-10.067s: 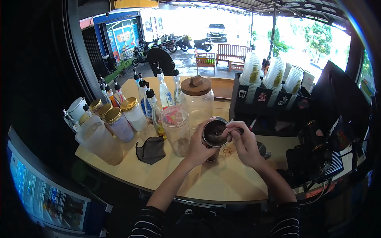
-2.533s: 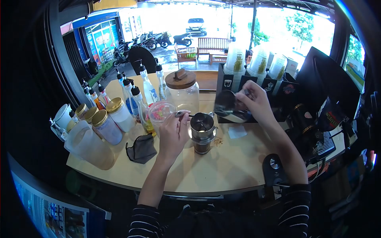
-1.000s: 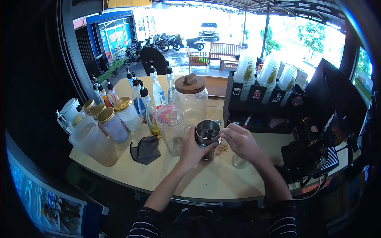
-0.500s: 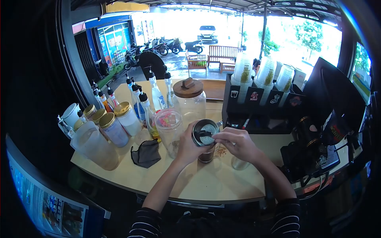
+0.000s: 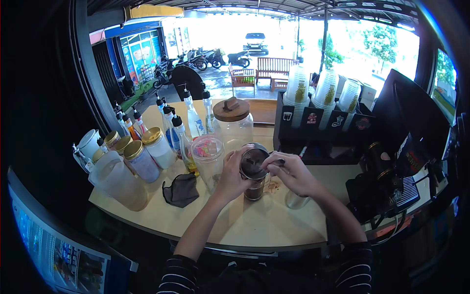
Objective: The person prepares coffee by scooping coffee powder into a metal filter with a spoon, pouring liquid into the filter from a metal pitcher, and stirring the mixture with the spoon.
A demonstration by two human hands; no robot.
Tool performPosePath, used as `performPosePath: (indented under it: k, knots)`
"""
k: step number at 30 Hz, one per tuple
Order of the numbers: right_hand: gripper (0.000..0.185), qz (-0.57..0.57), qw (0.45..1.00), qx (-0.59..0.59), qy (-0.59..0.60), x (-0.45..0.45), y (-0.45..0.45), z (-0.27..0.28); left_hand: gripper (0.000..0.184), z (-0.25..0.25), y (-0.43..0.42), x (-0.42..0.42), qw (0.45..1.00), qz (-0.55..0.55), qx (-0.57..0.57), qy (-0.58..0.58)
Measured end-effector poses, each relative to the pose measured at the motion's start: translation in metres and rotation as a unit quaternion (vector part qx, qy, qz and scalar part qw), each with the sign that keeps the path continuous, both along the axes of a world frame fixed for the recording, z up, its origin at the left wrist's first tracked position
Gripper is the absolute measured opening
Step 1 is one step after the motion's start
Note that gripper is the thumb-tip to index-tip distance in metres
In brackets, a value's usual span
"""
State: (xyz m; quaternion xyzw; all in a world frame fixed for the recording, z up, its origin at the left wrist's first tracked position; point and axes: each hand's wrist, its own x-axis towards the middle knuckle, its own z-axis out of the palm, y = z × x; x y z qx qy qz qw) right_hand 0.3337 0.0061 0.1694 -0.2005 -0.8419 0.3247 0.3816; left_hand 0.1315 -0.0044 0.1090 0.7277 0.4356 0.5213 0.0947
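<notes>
From the head camera, you stand at a pale wood-coloured tabletop (image 5: 279,228), with a round silver metal cup (image 5: 251,170) in front of you, its dark mouth tipped toward you. Your left hand (image 5: 233,174) is wrapped around the cup's left side. Your right hand (image 5: 290,171), at the cup's right rim, pinches a thin, dark-looking utensil (image 5: 280,162) between thumb and fingers; its lower end is hard to make out.

Directly below the cup is a small clear glass (image 5: 254,192) with brown contents; your left hand partly hides where they meet. Brown crumbs (image 5: 273,186) lie just right of the cup, and an upturned-looking clear tumbler (image 5: 295,200) stands farther right. Near the cup's left is a clear cylindrical jar (image 5: 206,164) with pink packets showing at its top; beyond that jar's left side lies a dark grey cloth mask (image 5: 180,190). Behind the cup stands a large clear jar with a brown wooden lid (image 5: 232,110).
</notes>
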Motion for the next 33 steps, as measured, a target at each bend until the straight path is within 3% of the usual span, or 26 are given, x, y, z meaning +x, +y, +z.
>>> performPosePath:
  k: [2, 7, 9, 11, 13, 14, 18, 21, 25, 29, 31, 33]
  knots:
    - [0.013, 0.01, 0.998, 0.027, -0.055, 0.004, 0.012, 0.013, 0.08, 0.004, -0.001, -0.004, 0.994, 0.0, 0.009, 0.105]
    - [0.013, 0.039, 0.99, 0.034, -0.128, 0.0, 0.024, 0.044, 0.08, 0.013, 0.0, -0.005, 0.992, -0.004, 0.023, 0.127]
    - [0.015, 0.063, 0.972, 0.084, -0.21, -0.009, 0.02, 0.048, 0.08, 0.013, 0.0, -0.004, 0.991, -0.004, 0.033, 0.128]
    - [0.015, 0.071, 0.975, 0.137, -0.162, -0.013, 0.027, 0.038, 0.08, 0.009, 0.0, -0.004, 0.994, 0.005, 0.016, 0.11]
    - [0.016, 0.049, 0.992, -0.043, -0.111, -0.014, 0.023, 0.047, 0.08, 0.011, -0.004, -0.004, 0.994, 0.013, 0.007, 0.105]
    - [0.016, 0.046, 0.995, 0.034, -0.087, -0.013, 0.03, 0.044, 0.08, 0.013, -0.005, -0.005, 0.995, 0.022, -0.002, 0.098]
    - [0.014, 0.036, 0.986, 0.088, -0.135, -0.011, 0.031, 0.04, 0.079, 0.013, -0.005, -0.009, 0.993, 0.023, 0.027, 0.113]
    - [0.014, 0.031, 0.982, 0.071, -0.17, -0.012, 0.028, 0.033, 0.079, 0.011, -0.005, -0.007, 0.993, 0.013, 0.03, 0.117]
    - [0.013, 0.005, 0.993, 0.074, -0.096, -0.008, 0.029, 0.036, 0.08, 0.009, -0.002, -0.006, 0.993, 0.022, 0.047, 0.106]
    - [0.012, 0.033, 0.993, 0.057, -0.101, -0.011, 0.015, 0.024, 0.081, 0.005, -0.001, -0.003, 0.991, 0.038, 0.058, 0.118]
    - [0.013, 0.02, 0.994, 0.036, -0.105, -0.009, 0.014, 0.015, 0.081, 0.004, -0.002, -0.001, 0.993, 0.04, 0.036, 0.104]
    - [0.013, 0.017, 0.993, -0.106, 0.047, -0.005, 0.008, 0.013, 0.081, 0.004, -0.003, 0.001, 0.995, 0.042, 0.012, 0.09]
